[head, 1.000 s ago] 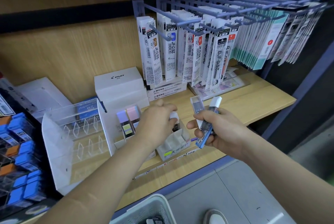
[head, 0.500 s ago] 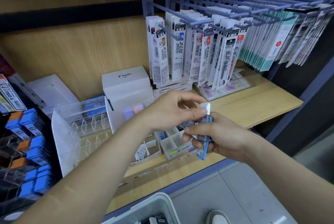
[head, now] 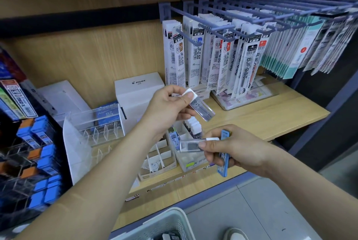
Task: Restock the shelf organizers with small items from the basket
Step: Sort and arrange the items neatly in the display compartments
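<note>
Your left hand (head: 168, 110) is the nearer one to the drop: it holds a clear case (head: 202, 109) in the air just above and a little behind the organizer (head: 193, 164) at the front of the shelf (head: 280, 115). The case's long axis is tilted, with the white cap up and to the left inside your grip and the free end pointing down and right. That puts it almost over the compartment where a row of white-capped cases (head: 193, 124) already stands on end. From here, the move looks like turning the case nearer upright and lowering it straight into that row. The slot lies down and slightly toward you from the free end. Your left fingers (head: 175, 90) are curled and pinch the capped end against the thumb, leaving the rest of the case unsupported. Your right hand (head: 242, 148) hovers to the right of the organizer, lower and closer to you. Its fingers are clamped on two things. One is a second clear case (head: 190, 145) lying about level, with its free end pointing left over the organizer. The other is a blue case (head: 222, 164) held roughly upright in the same grip. The basket (head: 170, 213) sits below the shelf edge, near your left forearm. Its contents are mostly out of view.
</note>
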### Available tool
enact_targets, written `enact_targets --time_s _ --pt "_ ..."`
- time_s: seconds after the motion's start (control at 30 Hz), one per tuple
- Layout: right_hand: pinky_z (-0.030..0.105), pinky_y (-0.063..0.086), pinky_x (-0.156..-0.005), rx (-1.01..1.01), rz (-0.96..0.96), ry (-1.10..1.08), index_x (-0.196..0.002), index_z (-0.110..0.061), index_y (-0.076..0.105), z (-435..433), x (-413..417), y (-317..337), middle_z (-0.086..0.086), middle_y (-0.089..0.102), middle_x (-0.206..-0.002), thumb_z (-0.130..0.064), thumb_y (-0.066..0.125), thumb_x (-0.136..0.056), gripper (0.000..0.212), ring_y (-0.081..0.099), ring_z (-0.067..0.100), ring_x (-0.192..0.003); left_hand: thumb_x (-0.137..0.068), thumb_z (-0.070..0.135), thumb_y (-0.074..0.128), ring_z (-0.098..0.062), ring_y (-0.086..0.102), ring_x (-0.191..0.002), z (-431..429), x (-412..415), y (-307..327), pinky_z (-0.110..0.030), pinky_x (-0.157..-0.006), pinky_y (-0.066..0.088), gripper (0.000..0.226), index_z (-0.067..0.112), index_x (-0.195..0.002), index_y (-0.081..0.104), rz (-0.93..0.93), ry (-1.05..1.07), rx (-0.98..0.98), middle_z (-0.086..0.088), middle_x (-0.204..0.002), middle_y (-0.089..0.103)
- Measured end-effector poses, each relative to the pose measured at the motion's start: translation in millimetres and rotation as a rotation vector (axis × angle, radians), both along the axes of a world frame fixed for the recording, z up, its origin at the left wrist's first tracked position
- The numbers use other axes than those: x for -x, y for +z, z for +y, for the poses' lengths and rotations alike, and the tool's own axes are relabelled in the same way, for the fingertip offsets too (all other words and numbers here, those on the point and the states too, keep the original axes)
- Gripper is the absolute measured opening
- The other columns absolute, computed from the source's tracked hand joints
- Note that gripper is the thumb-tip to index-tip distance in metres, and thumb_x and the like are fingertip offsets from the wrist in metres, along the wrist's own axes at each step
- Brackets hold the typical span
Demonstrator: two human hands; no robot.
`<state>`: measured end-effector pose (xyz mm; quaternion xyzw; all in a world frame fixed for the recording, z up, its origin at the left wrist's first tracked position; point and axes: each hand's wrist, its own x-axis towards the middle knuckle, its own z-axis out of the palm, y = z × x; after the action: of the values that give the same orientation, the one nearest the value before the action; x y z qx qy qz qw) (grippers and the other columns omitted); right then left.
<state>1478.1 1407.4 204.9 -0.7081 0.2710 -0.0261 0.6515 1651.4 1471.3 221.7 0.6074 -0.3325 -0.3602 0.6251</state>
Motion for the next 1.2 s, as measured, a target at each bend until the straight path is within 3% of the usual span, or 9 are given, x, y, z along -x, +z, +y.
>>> enact_targets --time_s 0.13,0.3,0.4,0.53,0.67,0.77,0.9,1.07,1.2 --pt "0.024 0.027 -0.047 0.023 0.029 -0.222 -0.074 -0.012 0.062 -10 4 0 0.005 0.056 -0.059 -0.024 0.064 -0.091 0.021 0.044 0.015 -0.047 -0.091 0.008 0.062 -0.015 0.068 -0.059 1 -11 3 -0.023 -0.064 0.058 0.022 0.011 -0.113 0.062 -0.182 0.083 0.001 -0.009 -0.077 0.07" --pt "0.029 0.026 -0.049 -0.07 -0.007 -0.591 -0.076 -0.009 0.056 -20 7 -2 0.008 0.053 -0.062 -0.015 0.05 -0.091 0.017 0.043 0.018 -0.05 -0.086 0.01 0.069 -0.014 0.07 -0.065 2 -21 0 -0.023 -0.071 0.057 0.023 0.021 -0.105 0.071 -0.498 0.108 -0.086 0.002 -0.082 0.07" --pt "0.028 0.027 -0.048 -0.106 -0.05 -0.617 -0.081 -0.008 0.057 -19 6 -3 0.008 0.052 -0.064 -0.012 0.048 -0.092 0.014 0.044 0.018 -0.049 -0.082 0.017 0.072 -0.005 0.066 -0.073 1 -13 -8 -0.019 -0.075 0.053 0.023 0.026 -0.104 0.073 -0.671 0.072 -0.163 0.008 -0.087 0.07" --pt "0.025 0.027 -0.045 -0.133 -0.108 -0.61 -0.085 -0.011 0.057 -19 5 -4 0.005 0.052 -0.063 -0.014 0.051 -0.096 0.013 0.045 0.016 -0.047 -0.083 0.019 0.072 0.007 0.057 -0.069 0 1 -22 -0.004 -0.067 0.042 0.022 0.026 -0.103 0.074 -0.829 0.03 -0.203 0.016 -0.08 0.064" --pt "0.023 0.026 -0.043 -0.142 -0.133 -0.581 -0.099 -0.009 0.061 -19 5 -6 0.001 0.051 -0.06 -0.018 0.054 -0.097 0.012 0.045 0.014 -0.046 -0.083 0.022 0.072 -0.006 0.055 -0.077 -2 7 -39 -0.018 -0.076 0.044 0.024 0.026 -0.106 0.072 -0.95 0.02 -0.233 0.013 -0.085 0.057" --pt "0.022 0.028 -0.043 -0.134 -0.148 -0.57 -0.105 -0.007 0.061 -20 6 -7 0.0 0.05 -0.059 -0.02 0.055 -0.097 0.017 0.045 0.013 -0.046 -0.081 0.022 0.073 -0.012 0.056 -0.08 -4 9 -50 -0.023 -0.077 0.046 0.027 0.026 -0.107 0.07 -0.998 -0.005 -0.261 0.009 -0.086 0.057" --pt "0.024 0.027 -0.045 -0.125 -0.154 -0.566 -0.107 -0.004 0.061 -20 5 -8 0.0 0.051 -0.058 -0.02 0.056 -0.097 0.02 0.045 0.013 -0.045 -0.078 0.025 0.075 -0.016 0.055 -0.077 -5 11 -58 -0.03 -0.073 0.048 0.017 0.022 -0.091 0.064 -1.08 -0.007 -0.267 0.006 -0.081 0.056" --pt "0.027 0.026 -0.048 -0.139 -0.161 -0.565 -0.113 -0.012 0.063 -19 4 -9 0.002 0.053 -0.057 -0.017 0.057 -0.096 0.019 0.045 0.015 -0.047 -0.088 0.029 0.065 -0.014 0.057 -0.084 -5 11 -61 -0.028 -0.075 0.047 0.011 0.023 -0.094 0.072 -1.124 -0.053 -0.261 0.008 -0.084 0.058" --pt "0.027 0.027 -0.047 -0.12 -0.169 -0.548 -0.107 -0.013 0.068 -17 4 -7 0.004 0.053 -0.057 -0.019 0.058 -0.096 0.016 0.044 0.016 -0.049 -0.088 0.014 0.061 -0.01 0.058 -0.079 -6 10 -53 -0.026 -0.076 0.047 0.018 0.022 -0.095 0.075 -0.944 0.03 -0.184 0.01 -0.082 0.063"
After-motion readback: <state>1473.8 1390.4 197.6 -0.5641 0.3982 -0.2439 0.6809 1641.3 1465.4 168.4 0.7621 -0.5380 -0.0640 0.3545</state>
